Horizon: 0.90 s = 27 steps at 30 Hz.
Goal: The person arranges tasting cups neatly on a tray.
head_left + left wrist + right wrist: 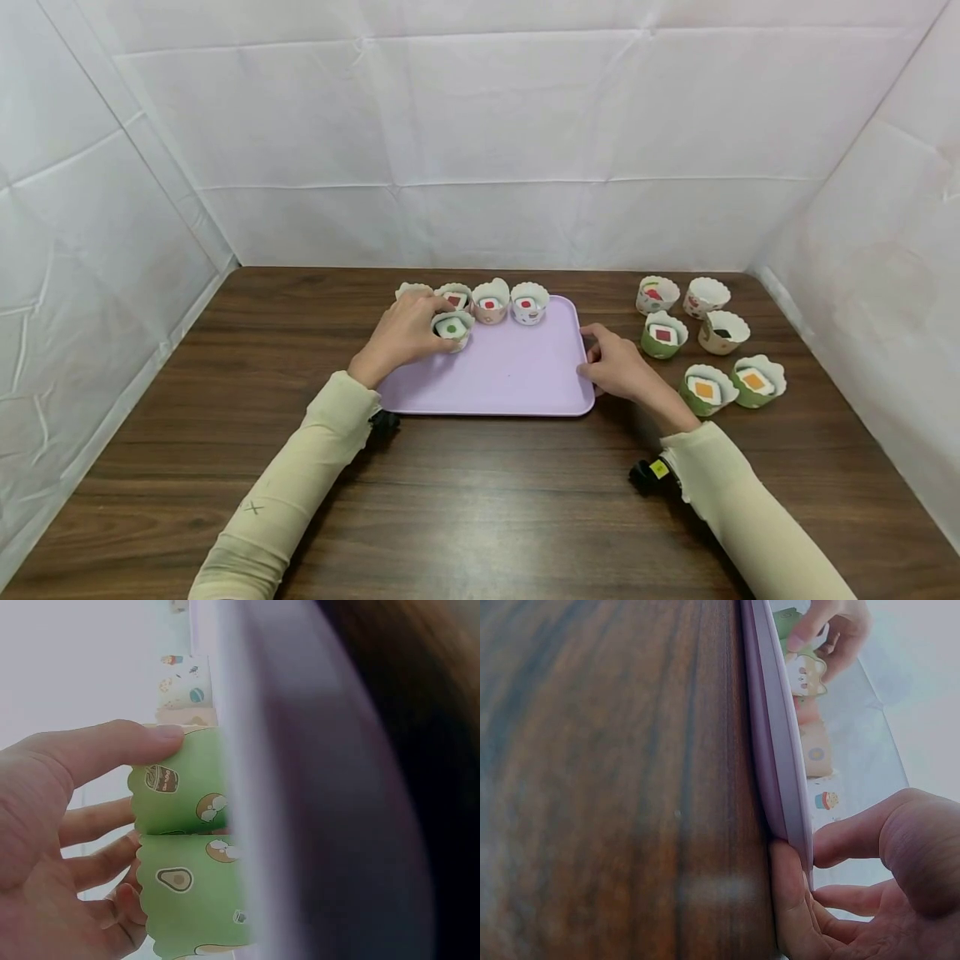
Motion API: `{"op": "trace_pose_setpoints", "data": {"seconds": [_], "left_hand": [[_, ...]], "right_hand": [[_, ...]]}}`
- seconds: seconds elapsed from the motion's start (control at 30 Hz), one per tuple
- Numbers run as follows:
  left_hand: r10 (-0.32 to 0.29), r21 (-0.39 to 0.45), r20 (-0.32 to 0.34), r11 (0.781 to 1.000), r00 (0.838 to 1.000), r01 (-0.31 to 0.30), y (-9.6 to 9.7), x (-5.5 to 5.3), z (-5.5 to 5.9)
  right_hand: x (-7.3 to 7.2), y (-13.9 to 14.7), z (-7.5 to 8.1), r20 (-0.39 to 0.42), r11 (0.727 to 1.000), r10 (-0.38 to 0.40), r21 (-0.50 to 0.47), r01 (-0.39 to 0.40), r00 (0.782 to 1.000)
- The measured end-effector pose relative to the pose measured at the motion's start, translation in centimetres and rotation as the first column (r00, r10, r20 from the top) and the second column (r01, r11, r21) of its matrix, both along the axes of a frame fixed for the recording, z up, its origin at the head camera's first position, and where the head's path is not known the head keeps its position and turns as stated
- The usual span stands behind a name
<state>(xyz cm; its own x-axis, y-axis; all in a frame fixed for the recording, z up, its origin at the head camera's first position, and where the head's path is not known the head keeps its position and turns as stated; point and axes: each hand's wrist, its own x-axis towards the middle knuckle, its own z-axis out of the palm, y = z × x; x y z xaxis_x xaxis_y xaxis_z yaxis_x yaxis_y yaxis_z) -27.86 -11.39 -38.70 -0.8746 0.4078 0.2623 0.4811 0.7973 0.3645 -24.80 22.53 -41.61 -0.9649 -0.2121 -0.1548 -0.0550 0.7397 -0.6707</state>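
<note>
The left hand (405, 329) is grasping a green paper baking cup (452, 332) with thumb and fingers; inside this cup, a white piece with a green dot is showing. The right hand (618, 364) is pinching the right edge of the lilac tray (517, 367) between thumb and fingers. The held cup is being in the left half of this tray, near its far side. In the left wrist view, a second green cup (191, 896) is standing just beside the held one; the near tray rim is blurring this view, so perhaps the fingers are touching this cup too, but I cannot tell surely.

Behind the held cup, a row is running along the far edge of the tray: a pale cup (411, 287) partly covered by the hand, a cup with a dark red square (454, 295), a pink cup (490, 302) and a white patterned cup (529, 304).

Farther out, to the right of the tray, six more paper cups (707, 398) are standing in pairs on the brown wooden worktop (480, 508); the nearest two are carrying orange squares. White cloth (495, 125) is hanging around the worktop.
</note>
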Motion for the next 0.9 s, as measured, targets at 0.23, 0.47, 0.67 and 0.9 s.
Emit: {"op": "trace_pose_setpoints", "data": {"seconds": [0.23, 0.47, 0.67, 0.9], "left_hand": [[0.001, 0.013, 0.012, 1.0, 1.0, -0.001, -0.06, 0.01, 0.17], [0.03, 0.008, 0.038, 1.0, 0.999, -0.031, -0.16, 0.02, 0.26], [0.044, 0.004, 0.049, 0.999, 0.998, -0.044, -0.1, -0.05, 0.23], [0.041, -0.002, 0.043, 0.999, 0.998, -0.041, -0.12, 0.08, 0.2]], "right_hand": [[0.05, 0.01, 0.04, 0.0, 1.0, -0.001, -0.003, 0.001, 1.0], [0.07, 0.01, 0.02, -0.002, 1.0, 0.002, -0.004, -0.002, 1.0], [0.06, -0.01, 0.04, 0.002, 1.0, -0.001, -0.004, 0.001, 1.0], [-0.01, -0.05, 0.02, 0.01, 1.0, -0.003, -0.001, 0.003, 1.0]]}}
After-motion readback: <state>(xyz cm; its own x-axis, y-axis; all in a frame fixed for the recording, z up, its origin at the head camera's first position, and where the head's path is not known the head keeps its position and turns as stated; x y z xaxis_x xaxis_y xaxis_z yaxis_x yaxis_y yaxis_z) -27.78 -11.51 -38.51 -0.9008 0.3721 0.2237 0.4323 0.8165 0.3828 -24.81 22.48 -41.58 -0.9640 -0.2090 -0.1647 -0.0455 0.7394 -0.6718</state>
